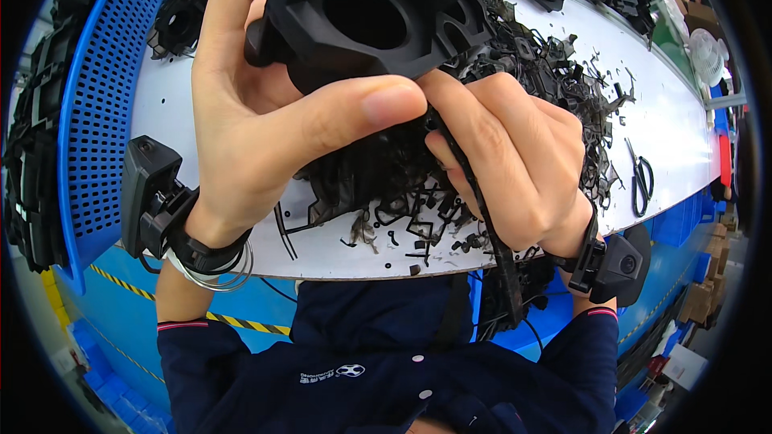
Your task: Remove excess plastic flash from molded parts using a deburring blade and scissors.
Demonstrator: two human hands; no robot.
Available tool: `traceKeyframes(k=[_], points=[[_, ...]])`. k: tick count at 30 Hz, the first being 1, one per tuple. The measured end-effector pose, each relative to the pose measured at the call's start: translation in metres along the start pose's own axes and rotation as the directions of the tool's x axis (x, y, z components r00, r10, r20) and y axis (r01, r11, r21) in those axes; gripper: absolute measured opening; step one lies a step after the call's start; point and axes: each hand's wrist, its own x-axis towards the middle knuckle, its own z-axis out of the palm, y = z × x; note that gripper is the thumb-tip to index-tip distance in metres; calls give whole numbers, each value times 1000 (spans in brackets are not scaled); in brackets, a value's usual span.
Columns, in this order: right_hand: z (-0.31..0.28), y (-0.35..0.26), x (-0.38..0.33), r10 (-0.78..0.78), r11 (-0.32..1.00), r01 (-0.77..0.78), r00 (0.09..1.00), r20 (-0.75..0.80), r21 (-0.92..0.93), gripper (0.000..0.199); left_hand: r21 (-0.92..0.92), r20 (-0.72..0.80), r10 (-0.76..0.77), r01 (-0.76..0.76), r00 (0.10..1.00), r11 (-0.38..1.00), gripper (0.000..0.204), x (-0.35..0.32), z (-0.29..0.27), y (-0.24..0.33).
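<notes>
The left hand (pixel 249 128), left of centre, is curled around one black part (pixel 422 12) at the top centre of the frame, thumb stretched across below it. The right hand (pixel 515 153), right of centre, is mostly closed, fingers bent around one black strip (pixel 492 245) that runs down toward the lower centre. Each wrist bears one camera, two in all: one at left (pixel 149 193), one at lower right (pixel 623 265). Behind the hands, black scraps (pixel 555 72), too many to count, cover the middle of one white table (pixel 679 128). One pair of scissors (pixel 640 185) lies at the right. One blue basket (pixel 108 104) stands at the left edge; one fan (pixel 708 56) shows at upper right.
</notes>
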Motion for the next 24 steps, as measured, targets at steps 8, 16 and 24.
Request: traceKeyframes(k=[8, 16, 24], points=[[-6, -5, 1, 94, 991, -100, 994, 62, 90, 33, -50, 300, 227, -223, 926, 974, 82, 10, -9, -7], [-4, 1, -1, 48, 996, -49, 999, -18, -68, 34, 17, 312, 25, -32, 950, 999, 63, 11, -6, -2], [-33, 8, 3, 486, 874, -471, 857, -173, 124, 27, -81, 401, -322, 384, 858, 920, 53, 13, -1, 4]])
